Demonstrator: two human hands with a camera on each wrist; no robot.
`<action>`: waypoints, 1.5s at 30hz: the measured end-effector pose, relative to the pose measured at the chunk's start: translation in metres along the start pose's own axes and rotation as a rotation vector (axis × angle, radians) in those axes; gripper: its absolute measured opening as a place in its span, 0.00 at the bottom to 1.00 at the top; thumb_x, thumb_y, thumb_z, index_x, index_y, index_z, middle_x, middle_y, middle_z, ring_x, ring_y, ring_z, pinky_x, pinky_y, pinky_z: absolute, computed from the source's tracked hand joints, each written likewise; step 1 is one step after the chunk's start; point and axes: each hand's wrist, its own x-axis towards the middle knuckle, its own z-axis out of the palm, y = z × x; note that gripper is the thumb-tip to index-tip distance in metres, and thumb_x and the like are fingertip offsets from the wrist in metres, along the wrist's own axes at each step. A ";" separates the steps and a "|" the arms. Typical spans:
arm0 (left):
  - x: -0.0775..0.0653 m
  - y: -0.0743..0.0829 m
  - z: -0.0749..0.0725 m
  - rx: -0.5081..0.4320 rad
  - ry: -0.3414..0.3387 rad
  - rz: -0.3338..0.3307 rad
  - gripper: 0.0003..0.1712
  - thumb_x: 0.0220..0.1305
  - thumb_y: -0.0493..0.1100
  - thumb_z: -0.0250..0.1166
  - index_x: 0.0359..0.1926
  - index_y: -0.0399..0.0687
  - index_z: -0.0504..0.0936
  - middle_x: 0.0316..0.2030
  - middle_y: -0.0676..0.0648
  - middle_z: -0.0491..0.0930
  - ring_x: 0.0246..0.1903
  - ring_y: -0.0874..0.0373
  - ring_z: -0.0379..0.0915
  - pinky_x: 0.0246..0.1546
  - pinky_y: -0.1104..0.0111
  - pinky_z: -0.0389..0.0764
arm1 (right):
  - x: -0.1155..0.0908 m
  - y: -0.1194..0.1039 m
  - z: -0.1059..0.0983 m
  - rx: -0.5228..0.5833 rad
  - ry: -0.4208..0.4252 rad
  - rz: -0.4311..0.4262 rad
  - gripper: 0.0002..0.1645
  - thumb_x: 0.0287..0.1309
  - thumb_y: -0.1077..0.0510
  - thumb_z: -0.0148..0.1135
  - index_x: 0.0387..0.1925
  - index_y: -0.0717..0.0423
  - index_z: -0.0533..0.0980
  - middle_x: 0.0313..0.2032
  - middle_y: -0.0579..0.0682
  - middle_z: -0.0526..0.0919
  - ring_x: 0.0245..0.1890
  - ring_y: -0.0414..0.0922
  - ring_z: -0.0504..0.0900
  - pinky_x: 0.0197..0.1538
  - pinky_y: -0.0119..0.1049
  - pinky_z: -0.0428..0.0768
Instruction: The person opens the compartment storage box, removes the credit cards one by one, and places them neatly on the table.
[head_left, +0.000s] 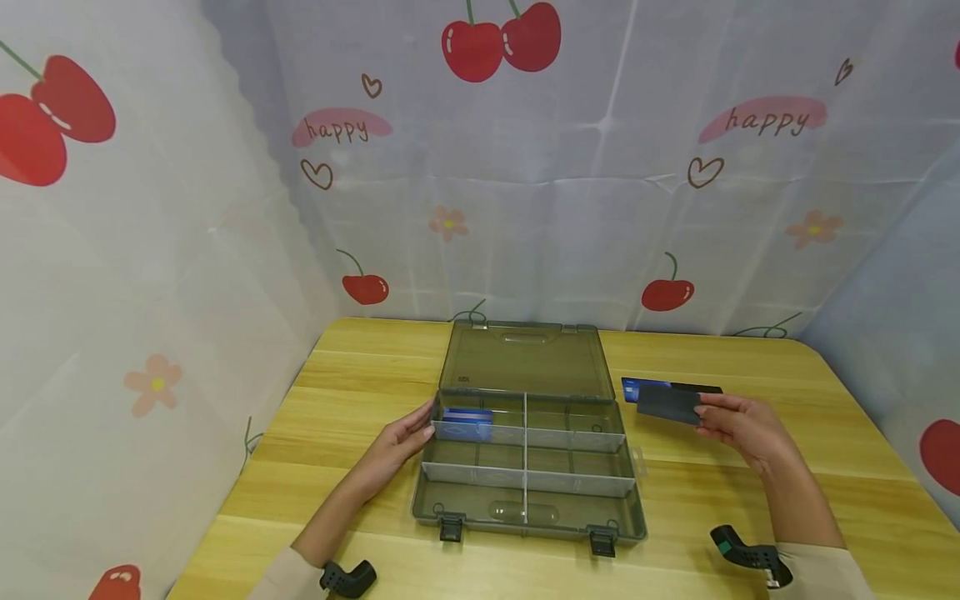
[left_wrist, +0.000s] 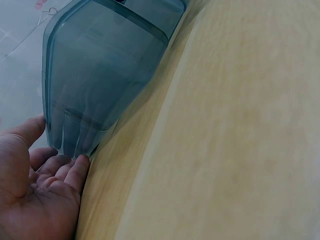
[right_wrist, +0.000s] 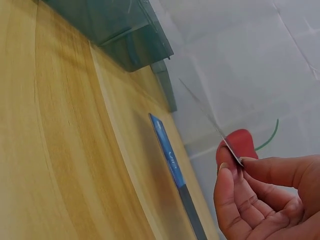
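A translucent grey-green compartment box stands on the table with its lid folded open toward the back. Against the box's left side rests my left hand, fingertips on the outer wall and thumb at the rim. My right hand pinches a thin dark grey card between thumb and fingers, raised to the right of the box. In the right wrist view this card appears edge-on. Below it on the table lies a blue and black card. A blue card is in the back left compartment.
Thin clear dividers split the box into several compartments. Two dark latches hang from its front edge. The wooden table ends close to a cherry-patterned cloth backdrop, with more cloth at both sides.
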 end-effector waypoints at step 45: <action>0.000 0.002 0.000 0.005 0.000 -0.012 0.36 0.79 0.50 0.55 0.80 0.50 0.53 0.79 0.51 0.50 0.76 0.55 0.48 0.69 0.69 0.64 | 0.006 0.015 0.006 -0.214 0.077 0.115 0.31 0.71 0.61 0.61 0.67 0.77 0.66 0.38 0.51 0.84 0.34 0.47 0.89 0.40 0.39 0.88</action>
